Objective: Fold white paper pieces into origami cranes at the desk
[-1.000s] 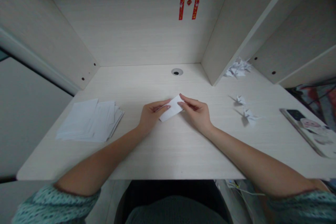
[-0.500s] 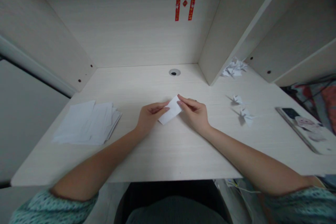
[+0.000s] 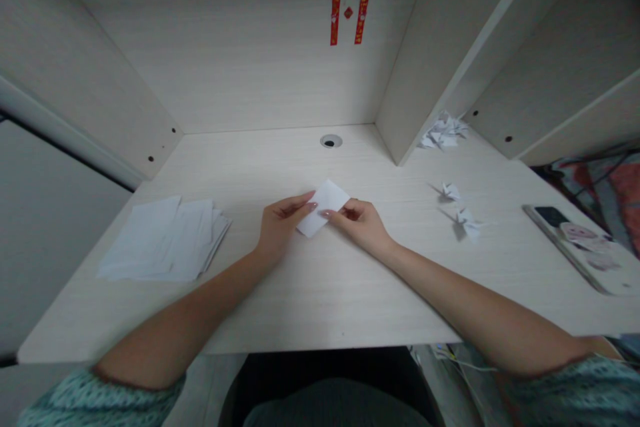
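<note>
A small folded piece of white paper (image 3: 327, 197) is held just above the middle of the desk, tilted with one corner pointing away from me. My left hand (image 3: 281, 223) pinches its left edge between thumb and fingers. On the opposite side, my right hand (image 3: 364, 223) grips the lower right edge, its thumb lying on top and its fingers curled underneath, partly hidden. Two folded paper cranes, a farther one (image 3: 451, 191) and a nearer one (image 3: 468, 222), rest to the right of my right hand.
A stack of white paper sheets (image 3: 160, 240) lies at the left of the desk (image 3: 280, 307). More paper cranes (image 3: 444, 130) are heaped behind the upright divider (image 3: 425, 80). At the right edge is a phone (image 3: 583, 247). A round cable hole (image 3: 331, 141) sits near the back panel.
My right hand has shifted from the paper's far corner down to its lower right edge. More of the paper's far part now shows, looking wider. The camera view has tilted slightly.
</note>
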Motion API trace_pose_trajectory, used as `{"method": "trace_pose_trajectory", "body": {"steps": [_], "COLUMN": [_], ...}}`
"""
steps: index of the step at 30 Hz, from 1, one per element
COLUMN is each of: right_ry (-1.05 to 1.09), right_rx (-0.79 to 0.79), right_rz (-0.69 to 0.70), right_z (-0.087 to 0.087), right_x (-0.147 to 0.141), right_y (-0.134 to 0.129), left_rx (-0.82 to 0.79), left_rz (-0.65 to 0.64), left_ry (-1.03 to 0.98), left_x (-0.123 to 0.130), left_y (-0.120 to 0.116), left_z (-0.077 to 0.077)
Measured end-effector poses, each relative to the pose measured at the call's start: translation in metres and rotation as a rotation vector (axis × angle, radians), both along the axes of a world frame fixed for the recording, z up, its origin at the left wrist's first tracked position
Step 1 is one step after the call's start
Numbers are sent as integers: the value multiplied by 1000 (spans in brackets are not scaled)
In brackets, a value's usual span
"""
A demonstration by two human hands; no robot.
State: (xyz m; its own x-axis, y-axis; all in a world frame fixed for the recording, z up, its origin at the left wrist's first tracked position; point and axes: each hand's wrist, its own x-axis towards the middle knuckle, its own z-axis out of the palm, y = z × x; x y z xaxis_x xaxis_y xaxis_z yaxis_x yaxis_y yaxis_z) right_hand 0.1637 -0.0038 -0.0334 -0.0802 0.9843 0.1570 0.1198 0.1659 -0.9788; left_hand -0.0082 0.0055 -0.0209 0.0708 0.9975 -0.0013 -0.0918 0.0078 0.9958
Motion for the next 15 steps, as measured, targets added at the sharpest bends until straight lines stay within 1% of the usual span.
{"method": "trace_pose_trajectory", "body": {"steps": [3,6,9,13,15], "right_ry": [-30,-22,45,170,197], "right_rx": [30,24,16,18,3], "right_rz": [-19,-23,-30,-99,-117], "right_z": [-2,-2,0,2,2], "right_x": [1,1,0,0,1], "right_y": [0,0,1,2,3], "left_rx": [0,10,10,-12,-8], "left_rz": [4,18,12,-36,-45], "left_ry": [25,37,52,84,85], "left_x": [0,1,2,1,0], "left_y": [-2,-3,-3,-2,-2], "left_z": [2,4,4,1,-1]}}
